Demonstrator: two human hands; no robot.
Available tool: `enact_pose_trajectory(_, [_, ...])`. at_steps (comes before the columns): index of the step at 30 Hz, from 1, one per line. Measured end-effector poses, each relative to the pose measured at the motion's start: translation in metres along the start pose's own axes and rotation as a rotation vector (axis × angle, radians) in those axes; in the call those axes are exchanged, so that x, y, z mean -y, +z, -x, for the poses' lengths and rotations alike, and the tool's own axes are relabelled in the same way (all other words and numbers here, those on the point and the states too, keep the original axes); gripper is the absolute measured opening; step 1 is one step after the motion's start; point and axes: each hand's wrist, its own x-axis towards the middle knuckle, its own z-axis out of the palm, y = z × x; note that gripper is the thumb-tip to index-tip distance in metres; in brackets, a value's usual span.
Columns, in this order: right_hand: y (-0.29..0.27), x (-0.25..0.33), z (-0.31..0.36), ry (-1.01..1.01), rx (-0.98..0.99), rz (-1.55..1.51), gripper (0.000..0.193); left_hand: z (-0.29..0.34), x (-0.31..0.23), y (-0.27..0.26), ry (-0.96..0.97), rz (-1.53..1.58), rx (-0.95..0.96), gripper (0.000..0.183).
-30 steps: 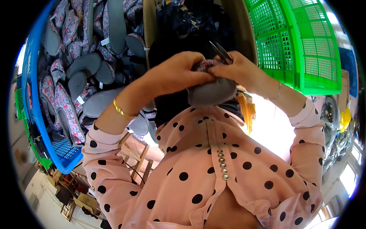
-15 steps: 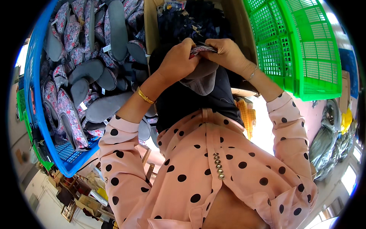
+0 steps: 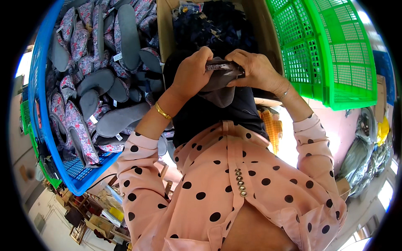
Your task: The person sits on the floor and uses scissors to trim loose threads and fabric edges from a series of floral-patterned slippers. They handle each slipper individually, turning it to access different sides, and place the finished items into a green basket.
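Above my lap I hold a slipper (image 3: 218, 83) with grey fabric and a strip of floral pattern at its edge. My left hand (image 3: 190, 74) is closed on its left side, thumb along the edge. At its right side, my right hand (image 3: 258, 72) grips the edge between thumb and bent fingers. A dark, shiny bit shows by the right fingertips; I cannot make out what it is. Many similar floral slippers with grey soles (image 3: 127, 37) lie piled in a blue plastic crate (image 3: 76, 184) on my left, several with white tags.
Just beyond my hands stands a cardboard box (image 3: 268, 31) holding dark fabric scraps (image 3: 213, 29). Green plastic baskets (image 3: 331, 94) rise close on the right. Yellow checked cloth (image 3: 271, 129) hangs beside my lap, and clear plastic bags (image 3: 362, 154) lie farther right.
Both hands have come slightly nearer to me. The slipper has turned, so its edge now faces up more, and the right hand has opened out a little around it.
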Motion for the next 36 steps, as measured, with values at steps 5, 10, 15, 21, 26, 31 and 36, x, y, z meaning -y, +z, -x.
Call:
enact_pose_trajectory(5, [0.008, 0.008, 0.006, 0.052, -0.018, -0.076, 0.046, 0.011, -0.011, -0.018, 0.040, 0.063, 0.125, 0.034])
enact_pose_trajectory(10, [0.009, 0.008, 0.005, 0.083, -0.017, -0.273, 0.040, 0.016, -0.026, -0.045, 0.104, 0.029, 0.348, 0.059])
enact_pose_trajectory(15, [0.019, -0.003, -0.011, 0.159, -0.095, -0.257, 0.039, 0.017, -0.013, -0.031, 0.165, -0.104, 0.148, 0.050])
enact_pose_trajectory(21, [0.039, -0.005, -0.044, 0.411, -0.397, -0.225, 0.034, -0.009, 0.012, -0.001, 0.168, -0.279, -0.173, 0.035])
enact_pose_trajectory(26, [0.018, -0.008, -0.037, 0.281, -0.257, -0.274, 0.039, -0.015, 0.023, -0.012, 0.009, 0.001, -0.027, 0.040])
enact_pose_trajectory(31, [0.003, -0.001, -0.006, 0.191, -0.013, -0.366, 0.049, -0.001, 0.002, -0.036, 0.069, 0.100, 0.206, 0.056])
enact_pose_trajectory(36, [0.015, 0.002, -0.003, 0.111, -0.147, -0.197, 0.038, 0.008, 0.001, -0.015, 0.127, -0.136, 0.030, 0.054])
